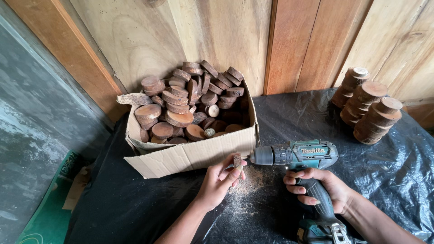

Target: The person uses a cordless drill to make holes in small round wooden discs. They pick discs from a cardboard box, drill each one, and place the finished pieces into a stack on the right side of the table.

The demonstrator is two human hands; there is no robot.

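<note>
Teal cordless drill (298, 158) in clenched right hand (323, 187), long axis level, bit leftward into wood slice (237, 159) pinched in left hand (219, 180).

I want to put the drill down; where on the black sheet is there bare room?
Bare sheet lies between the cardboard box and the stacked wood slices, and along the near left edge. Crowded: sawdust between left hand and right hand.
</note>
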